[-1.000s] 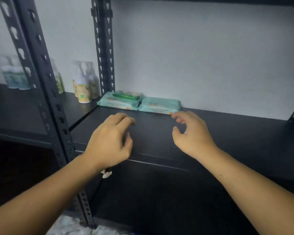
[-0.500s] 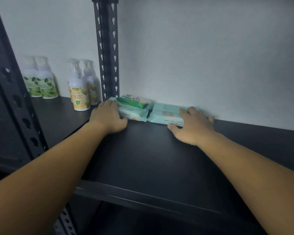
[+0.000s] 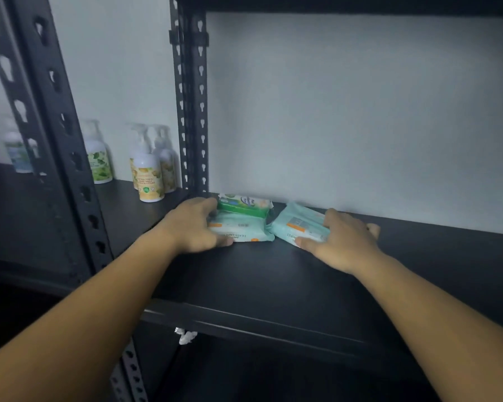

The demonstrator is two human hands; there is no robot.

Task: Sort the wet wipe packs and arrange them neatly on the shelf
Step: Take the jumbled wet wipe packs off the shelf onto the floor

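the white wall closes the back of the bay, and its top is cut off by the dark underside of an upper shelf. the black shelf board is shown from its front lip to the wall; its right end runs out of view. bare board lies in front of the packs and to their right along the wall. the space beneath the front lip is too dark to be made out. the bay is bounded on the left by a perforated rear post, and a nearer post hides part of the neighbouring shelf.

the left hand is curled round the left end of the left teal pack, with the thumb at its front edge and the fingers reaching to the end of the green pack, which lies on top of it. the right hand is closed over the right teal pack, the thumb along its front edge; most of that pack's right half is hidden beneath the palm. this pack is seen tilted, its left corner touching the left teal pack. all three packs sit at the back left of the board, near the wall.

pump bottles stand on the neighbouring shelf; those behind the nearer post are blurred and partly hidden. a small white scrap is seen under the front lip; what it is cannot be told.
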